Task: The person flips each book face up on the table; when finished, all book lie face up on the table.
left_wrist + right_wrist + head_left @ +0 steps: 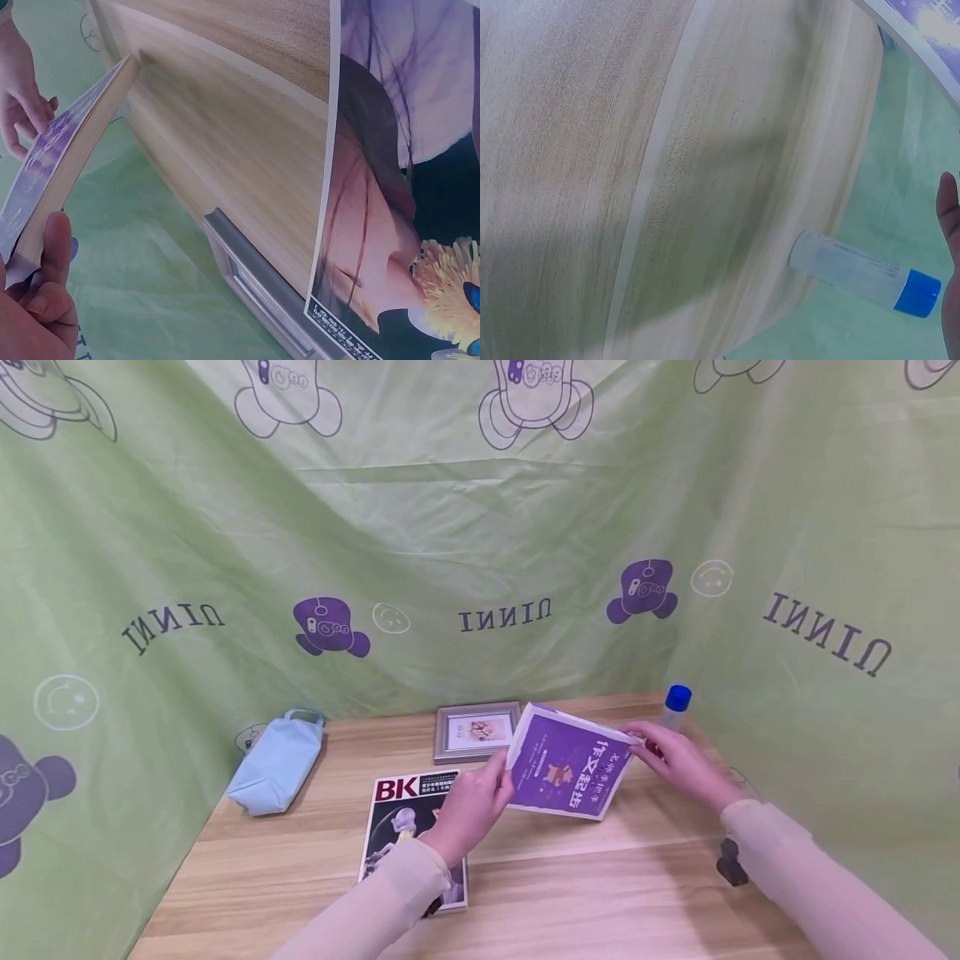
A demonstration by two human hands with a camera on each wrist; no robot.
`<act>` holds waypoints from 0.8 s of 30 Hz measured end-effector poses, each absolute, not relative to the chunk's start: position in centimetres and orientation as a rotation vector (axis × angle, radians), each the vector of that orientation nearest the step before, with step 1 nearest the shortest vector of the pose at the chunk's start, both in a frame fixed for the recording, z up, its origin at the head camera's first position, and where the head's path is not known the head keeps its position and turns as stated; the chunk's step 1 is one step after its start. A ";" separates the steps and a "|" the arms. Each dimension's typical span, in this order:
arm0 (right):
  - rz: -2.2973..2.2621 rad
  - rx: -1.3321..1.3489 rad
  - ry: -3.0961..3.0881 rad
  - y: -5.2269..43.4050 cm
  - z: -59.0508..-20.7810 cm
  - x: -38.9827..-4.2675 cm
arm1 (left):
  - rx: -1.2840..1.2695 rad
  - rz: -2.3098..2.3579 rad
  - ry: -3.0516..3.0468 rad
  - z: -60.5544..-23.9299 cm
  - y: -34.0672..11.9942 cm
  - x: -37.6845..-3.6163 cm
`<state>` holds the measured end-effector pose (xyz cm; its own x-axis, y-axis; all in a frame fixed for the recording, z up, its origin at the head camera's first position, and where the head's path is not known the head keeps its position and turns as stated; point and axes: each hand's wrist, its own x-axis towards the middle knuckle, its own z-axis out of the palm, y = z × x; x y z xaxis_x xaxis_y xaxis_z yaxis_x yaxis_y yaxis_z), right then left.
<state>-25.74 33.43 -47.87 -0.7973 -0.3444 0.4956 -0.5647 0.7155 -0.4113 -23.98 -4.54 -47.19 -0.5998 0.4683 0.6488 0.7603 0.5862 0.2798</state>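
Note:
A purple-covered book (562,767) is held tilted above the table between both hands. My left hand (471,802) grips its left edge; the left wrist view shows the thumb and curled fingers on the book's corner (45,217). At the upper right corner, my right hand (678,762) pinches the book between thumb and fingers. Beneath my left forearm lies a magazine (397,814) with BK on its cover, partly hidden by the hand and sleeve. Behind the book, a grey picture frame (442,735) lies flat, its right side partly covered.
A light blue pouch (279,767) with a loop handle lies at the table's left back. A clear bottle with a blue cap (678,697) stands at the back right, beside my right hand. Green printed fabric (450,543) hangs around the wooden table (570,893).

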 end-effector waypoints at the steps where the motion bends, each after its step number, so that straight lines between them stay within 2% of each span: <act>1: 0.789 0.701 -2.543 33.4 -47.8 -25.7 | -0.975 -0.753 -2.302 -47.2 -4.5 -24.0; 24: 0.799 0.628 -2.630 33.4 -48.0 -25.2 | -1.000 -0.822 -2.352 -47.5 -4.4 -23.8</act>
<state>-25.15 33.43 -48.00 -0.8519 -0.3149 0.4186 -0.4945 0.7468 -0.4447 -23.76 -4.40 -47.48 -0.6338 0.4844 0.6031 0.7545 0.5587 0.3442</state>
